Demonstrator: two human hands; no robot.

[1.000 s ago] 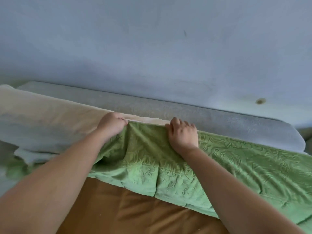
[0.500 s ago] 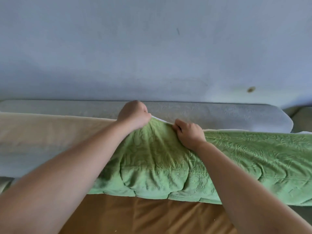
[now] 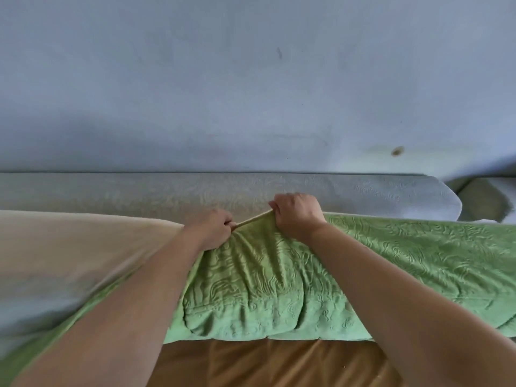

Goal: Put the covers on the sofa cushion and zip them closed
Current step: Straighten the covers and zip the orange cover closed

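Closing together, left hand and right hand pinch the embossed green fabric cover by its edge, stretching it over the cream foam cushion.

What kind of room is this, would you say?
Probably a home living room: a grey sofa backrest stands against a plain blue-grey wall, and a beige sofa cushion sits partly inside a green embossed cover.

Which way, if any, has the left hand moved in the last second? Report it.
Yes. The left hand has shifted right along the sofa back, nearer its right end, gripping the cover.
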